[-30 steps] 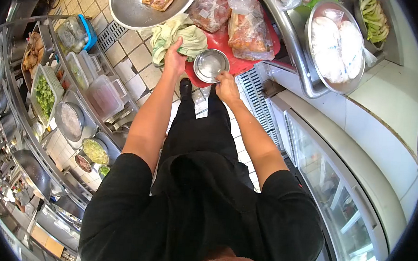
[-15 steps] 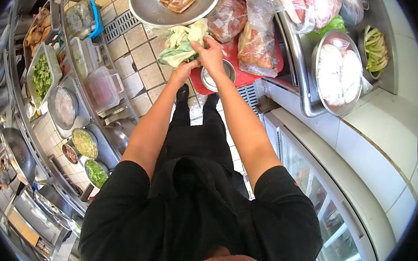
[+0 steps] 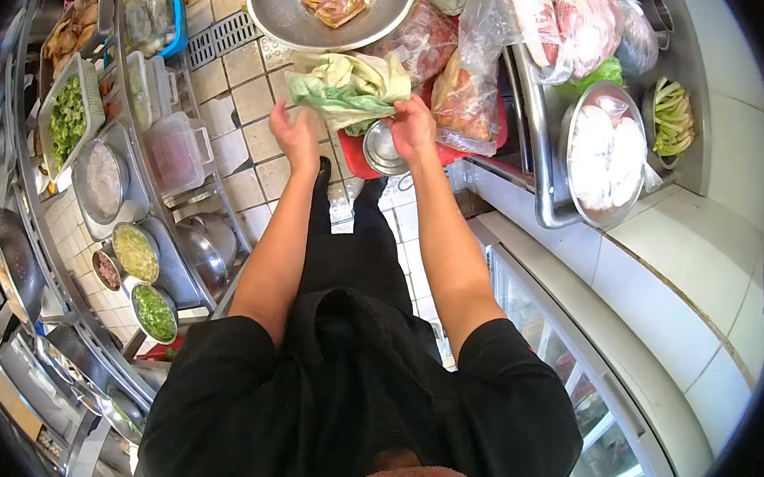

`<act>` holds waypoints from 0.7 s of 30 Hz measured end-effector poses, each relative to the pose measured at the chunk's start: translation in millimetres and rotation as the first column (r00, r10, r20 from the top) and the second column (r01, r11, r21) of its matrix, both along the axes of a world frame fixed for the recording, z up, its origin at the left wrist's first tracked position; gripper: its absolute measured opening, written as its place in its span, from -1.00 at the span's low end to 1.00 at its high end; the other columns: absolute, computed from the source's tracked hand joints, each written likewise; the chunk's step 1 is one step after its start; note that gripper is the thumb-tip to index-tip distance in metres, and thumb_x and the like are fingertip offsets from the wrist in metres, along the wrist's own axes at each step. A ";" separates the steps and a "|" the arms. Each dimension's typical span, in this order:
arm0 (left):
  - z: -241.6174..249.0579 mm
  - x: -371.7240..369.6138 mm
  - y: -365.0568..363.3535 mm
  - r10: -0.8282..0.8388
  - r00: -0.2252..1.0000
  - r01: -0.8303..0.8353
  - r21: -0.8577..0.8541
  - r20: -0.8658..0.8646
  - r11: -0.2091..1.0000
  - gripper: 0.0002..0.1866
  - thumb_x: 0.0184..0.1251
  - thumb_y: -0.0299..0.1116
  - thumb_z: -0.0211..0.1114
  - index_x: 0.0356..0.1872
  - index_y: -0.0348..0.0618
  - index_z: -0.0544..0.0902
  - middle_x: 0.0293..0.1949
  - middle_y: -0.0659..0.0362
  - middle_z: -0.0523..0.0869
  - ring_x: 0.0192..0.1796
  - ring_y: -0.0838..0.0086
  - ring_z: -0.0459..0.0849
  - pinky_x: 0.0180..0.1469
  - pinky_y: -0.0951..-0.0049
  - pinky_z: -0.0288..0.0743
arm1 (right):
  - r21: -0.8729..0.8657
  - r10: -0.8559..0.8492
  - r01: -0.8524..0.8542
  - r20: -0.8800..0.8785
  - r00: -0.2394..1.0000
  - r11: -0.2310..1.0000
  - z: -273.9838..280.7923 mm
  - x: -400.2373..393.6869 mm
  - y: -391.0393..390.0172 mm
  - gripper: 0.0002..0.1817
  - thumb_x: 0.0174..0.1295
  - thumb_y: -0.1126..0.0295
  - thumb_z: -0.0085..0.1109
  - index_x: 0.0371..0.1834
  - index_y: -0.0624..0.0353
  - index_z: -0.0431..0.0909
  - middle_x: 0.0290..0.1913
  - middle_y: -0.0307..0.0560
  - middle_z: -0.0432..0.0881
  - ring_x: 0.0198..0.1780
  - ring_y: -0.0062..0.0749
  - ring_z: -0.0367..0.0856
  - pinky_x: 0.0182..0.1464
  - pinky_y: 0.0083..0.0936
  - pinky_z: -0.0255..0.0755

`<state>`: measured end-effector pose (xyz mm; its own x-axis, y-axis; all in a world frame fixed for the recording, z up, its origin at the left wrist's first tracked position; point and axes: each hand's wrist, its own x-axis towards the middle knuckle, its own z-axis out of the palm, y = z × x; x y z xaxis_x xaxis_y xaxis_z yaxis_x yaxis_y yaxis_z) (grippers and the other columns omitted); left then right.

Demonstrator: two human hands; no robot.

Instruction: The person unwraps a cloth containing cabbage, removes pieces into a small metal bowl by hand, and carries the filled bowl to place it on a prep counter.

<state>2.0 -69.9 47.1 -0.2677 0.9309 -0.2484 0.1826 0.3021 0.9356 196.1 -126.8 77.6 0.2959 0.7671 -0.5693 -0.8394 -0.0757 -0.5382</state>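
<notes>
A pale yellow and green cloth (image 3: 348, 90) is spread out in front of me, below the rim of a large steel bowl (image 3: 273, 18). My right hand (image 3: 413, 129) pinches its right end. Near the cloth's left end, my left hand (image 3: 295, 135) is slightly blurred, with thumb and fingers apart and nothing seen in it. Beneath the cloth, a small round metal container (image 3: 383, 148) stands on a red surface (image 3: 351, 155). In the large bowl lies a browned block of meat (image 3: 334, 1).
Bagged meat (image 3: 464, 102) lies right of my right hand. Further right, a metal counter (image 3: 551, 197) bears a bowl of white bagged items (image 3: 609, 157) and a bowl of cut green vegetables (image 3: 672, 117). A rack at left holds a basket of greens (image 3: 70, 119) and a plastic box (image 3: 175, 153).
The cloth has gone from bunched between both hands to spread wide. My left hand has moved left, off the cloth; my right hand has moved right with its end.
</notes>
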 end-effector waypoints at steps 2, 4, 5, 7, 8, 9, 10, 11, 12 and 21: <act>55.9 10.0 16.7 -0.317 0.859 0.416 0.185 -0.402 0.891 -0.09 0.02 -0.11 0.48 0.34 -0.41 0.27 0.30 -0.07 0.41 0.31 0.15 0.41 0.32 0.23 0.30 | -0.011 0.036 -0.036 0.015 0.999 0.999 -3.6 -6.8 -3.5 -0.56 0.08 0.57 0.01 0.10 0.24 0.51 0.01 -0.08 0.60 0.04 -0.28 0.54 0.15 -0.21 0.42; 64.2 32.5 32.3 -0.460 0.692 0.515 -0.066 -0.557 0.855 -0.01 -0.06 -0.09 0.53 0.37 -0.40 0.26 0.31 -0.11 0.42 0.29 0.12 0.45 0.30 0.26 0.34 | -0.005 0.027 -0.027 -0.008 1.000 1.000 -6.1 -10.1 -5.2 -0.50 0.02 0.62 -0.04 0.13 0.27 0.49 0.03 -0.05 0.59 0.07 -0.24 0.53 0.21 -0.23 0.38; 68.1 41.0 42.0 -0.532 0.591 0.538 -0.195 -0.606 0.820 0.03 -0.10 -0.07 0.56 0.39 -0.39 0.26 0.32 -0.12 0.42 0.29 0.10 0.46 0.29 0.28 0.36 | 0.024 -0.012 0.013 -0.028 1.000 1.000 -5.0 -12.0 -6.1 -0.51 0.02 0.63 -0.05 0.11 0.29 0.48 0.05 -0.04 0.58 0.09 -0.23 0.52 0.24 -0.23 0.36; 79.3 38.8 56.8 -0.807 0.541 0.673 -0.455 -0.235 0.583 0.00 -0.17 -0.05 0.59 0.35 -0.30 0.36 0.27 -0.12 0.49 0.24 0.09 0.52 0.23 0.33 0.41 | 0.045 -0.087 0.090 -0.067 0.994 0.995 -9.2 -12.4 -9.0 -0.46 -0.01 0.65 -0.07 0.16 0.34 0.43 0.12 0.01 0.55 0.16 -0.16 0.50 0.32 -0.21 0.31; 79.3 35.7 63.8 -0.871 0.490 0.735 -0.532 -0.010 0.420 -0.01 -0.20 -0.04 0.60 0.34 -0.26 0.41 0.25 -0.11 0.52 0.22 0.09 0.54 0.20 0.36 0.44 | 0.045 -0.108 0.112 -0.082 0.991 0.993 -12.4 -11.1 -11.8 -0.44 -0.01 0.66 -0.08 0.18 0.33 0.42 0.13 0.01 0.54 0.18 -0.16 0.49 0.34 -0.21 0.30; 27.5 24.1 70.1 -0.932 0.360 0.800 -0.502 -0.033 0.327 -0.20 -0.16 -0.09 0.58 0.20 -0.21 0.57 0.16 -0.07 0.62 0.13 0.18 0.62 0.11 0.36 0.49 | 0.044 -0.129 0.134 -0.096 0.987 0.990 -15.2 -9.4 -14.6 -0.43 -0.01 0.66 -0.08 0.19 0.32 0.41 0.15 0.00 0.54 0.19 -0.15 0.48 0.35 -0.20 0.29; 11.1 18.5 70.9 -0.927 0.373 0.749 -0.576 -0.041 0.327 -0.25 -0.12 -0.11 0.55 0.17 -0.23 0.58 0.15 -0.05 0.63 0.12 0.21 0.62 0.09 0.37 0.49 | 0.040 -0.150 0.155 -0.113 0.982 0.987 -16.9 -8.2 -17.8 -0.42 -0.01 0.66 -0.08 0.21 0.31 0.40 0.17 0.00 0.53 0.21 -0.14 0.48 0.37 -0.19 0.28; 3.8 14.3 71.1 -0.921 0.385 0.691 -0.646 -0.052 0.325 -0.30 -0.09 -0.14 0.52 0.15 -0.25 0.60 0.14 -0.04 0.64 0.11 0.25 0.63 0.07 0.38 0.50 | 0.055 -0.159 0.166 -0.116 0.980 0.984 -17.4 -6.4 -19.9 -0.42 0.01 0.65 -0.09 0.23 0.30 0.39 0.18 0.00 0.52 0.22 -0.14 0.47 0.37 -0.19 0.28; -2.5 8.4 71.8 -0.916 0.395 0.625 -0.711 -0.068 0.322 -0.35 -0.05 -0.17 0.50 0.12 -0.27 0.61 0.13 -0.02 0.64 0.09 0.28 0.63 0.06 0.40 0.50 | 0.073 -0.168 0.178 -0.121 0.978 0.981 -17.6 -4.3 -20.9 -0.42 0.04 0.65 -0.09 0.24 0.29 0.37 0.20 -0.01 0.51 0.23 -0.14 0.47 0.37 -0.19 0.28; 15.4 -47.2 41.2 0.062 0.719 0.251 -0.343 0.692 0.905 -0.65 0.25 -0.35 0.21 0.05 -0.22 0.57 -0.07 0.16 0.68 0.01 0.32 0.62 0.03 0.33 0.50 | 0.048 -0.190 0.196 -0.106 0.976 0.979 -23.1 9.1 -7.8 -0.58 0.28 0.56 -0.09 0.23 0.26 0.37 0.16 -0.01 0.52 0.19 -0.19 0.50 0.29 -0.20 0.38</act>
<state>-45.1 -28.7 62.5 0.2022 0.7215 -0.6623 -0.3987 0.6783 0.6172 205.2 -134.6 54.5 0.3852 0.7336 -0.5598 -0.8850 0.1217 -0.4494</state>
